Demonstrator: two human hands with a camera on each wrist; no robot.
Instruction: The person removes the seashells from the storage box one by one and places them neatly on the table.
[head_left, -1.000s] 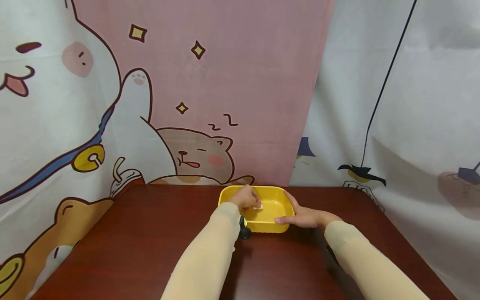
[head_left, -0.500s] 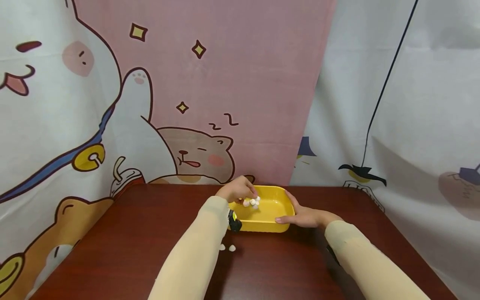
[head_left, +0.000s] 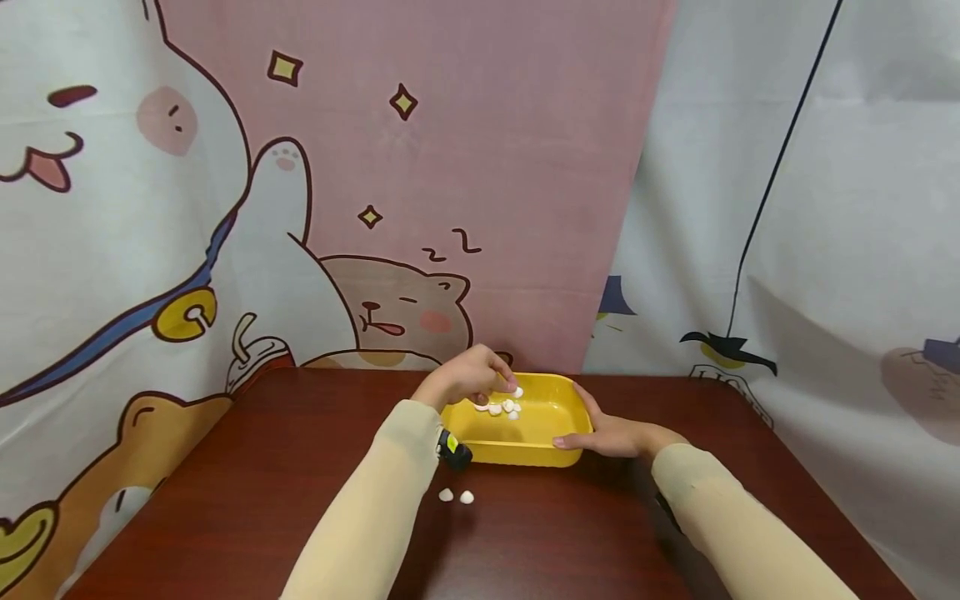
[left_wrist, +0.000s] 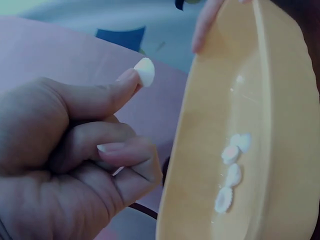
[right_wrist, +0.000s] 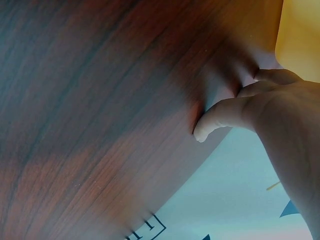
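My left hand [head_left: 467, 373] is above the left side of a yellow plastic tub [head_left: 525, 454]. Between thumb and index finger it pinches a small white shell [left_wrist: 145, 72]; the other fingers curl toward the palm, with a trace of white [left_wrist: 118, 171] between them. Several more white shells [head_left: 508, 407] lie together on the tub's floor, some with ridged edges. At the tub's right end, my right hand [head_left: 618, 434] holds it, thumb over the near rim and fingers along the outside. In the right wrist view, the fingers [right_wrist: 220, 115] reach low beside the tub, near the table.
Two loose white shells [head_left: 456, 497] lie on the dark red-brown wooden table [head_left: 315, 483], in front of the tub. A printed cartoon curtain [head_left: 540, 208] hangs behind the table's far edge. A black wrist device [head_left: 454, 450] sits on the left wrist.
My left hand has risen out of the tub and shifted left, uncovering the shells inside. The two shells on the table have come into view from behind the left arm. The right hand stays put.
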